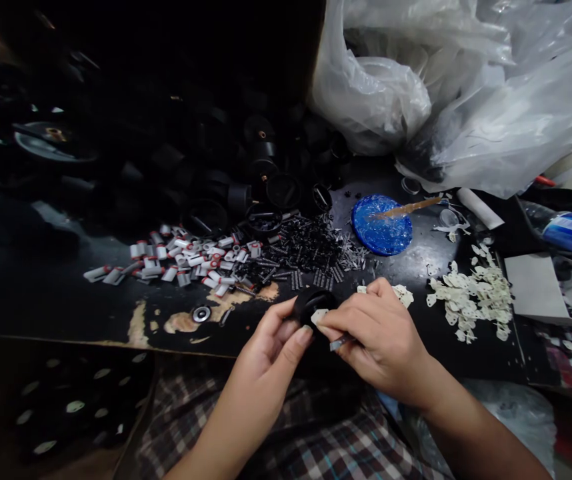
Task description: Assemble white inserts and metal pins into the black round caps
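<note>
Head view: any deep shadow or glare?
In the head view, upper-left black parts sink into near-black shadow; in the head view, the plastic bags and blue disc carry highlights; in the head view, the held part in the left hand shows little detail.

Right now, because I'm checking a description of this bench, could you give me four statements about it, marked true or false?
1. The left hand holds a round black part. True.
2. The right hand rests on the blue disc. False: it is at the round black part, fingertips on a pale flat piece.
3. A brown stick lies partly over the blue disc. True.
4. Red-banded grey cylinders lie right of the blue disc. False: they lie left.
</note>
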A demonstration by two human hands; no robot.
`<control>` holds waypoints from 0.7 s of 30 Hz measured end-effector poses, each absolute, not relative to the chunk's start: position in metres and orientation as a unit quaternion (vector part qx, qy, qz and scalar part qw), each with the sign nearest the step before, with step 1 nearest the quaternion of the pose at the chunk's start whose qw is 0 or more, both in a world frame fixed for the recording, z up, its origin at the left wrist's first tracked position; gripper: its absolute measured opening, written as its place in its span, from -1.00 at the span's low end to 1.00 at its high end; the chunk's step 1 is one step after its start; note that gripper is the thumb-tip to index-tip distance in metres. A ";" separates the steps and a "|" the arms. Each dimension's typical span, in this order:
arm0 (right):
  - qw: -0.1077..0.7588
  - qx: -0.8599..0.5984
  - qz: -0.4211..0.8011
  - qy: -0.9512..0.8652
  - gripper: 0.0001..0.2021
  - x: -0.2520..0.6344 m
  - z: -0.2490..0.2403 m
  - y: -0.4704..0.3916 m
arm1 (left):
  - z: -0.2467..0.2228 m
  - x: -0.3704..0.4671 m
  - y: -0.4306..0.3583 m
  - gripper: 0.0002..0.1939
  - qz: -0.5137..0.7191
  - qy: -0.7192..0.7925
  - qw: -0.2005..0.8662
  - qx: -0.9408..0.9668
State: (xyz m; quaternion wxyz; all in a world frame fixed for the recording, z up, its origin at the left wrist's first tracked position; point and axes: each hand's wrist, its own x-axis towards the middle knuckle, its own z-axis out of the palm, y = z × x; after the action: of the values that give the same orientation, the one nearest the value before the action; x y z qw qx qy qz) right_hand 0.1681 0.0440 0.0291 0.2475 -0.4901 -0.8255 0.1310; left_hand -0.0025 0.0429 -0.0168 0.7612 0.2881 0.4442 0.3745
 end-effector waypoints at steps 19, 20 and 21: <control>0.305 -0.473 0.311 -0.766 -0.89 0.144 0.029 0.035 | -0.032 -0.047 0.020 -0.69 0.399 0.544 0.697 0.242; 0.322 -0.444 0.332 -0.768 -0.90 0.144 0.033 0.037 | -0.039 -0.073 0.012 -0.72 0.413 0.576 0.661 0.247; 0.343 -0.431 0.340 -0.762 -0.90 0.145 0.035 0.039 | -0.044 -0.100 0.006 -0.74 0.425 0.611 0.618 0.254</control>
State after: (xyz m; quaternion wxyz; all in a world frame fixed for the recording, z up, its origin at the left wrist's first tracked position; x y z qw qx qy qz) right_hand 0.1448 0.0388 0.0351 0.3431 -0.4308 -0.7624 0.3398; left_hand -0.1002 0.0059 -0.0444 0.6181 0.2539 0.6108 0.4247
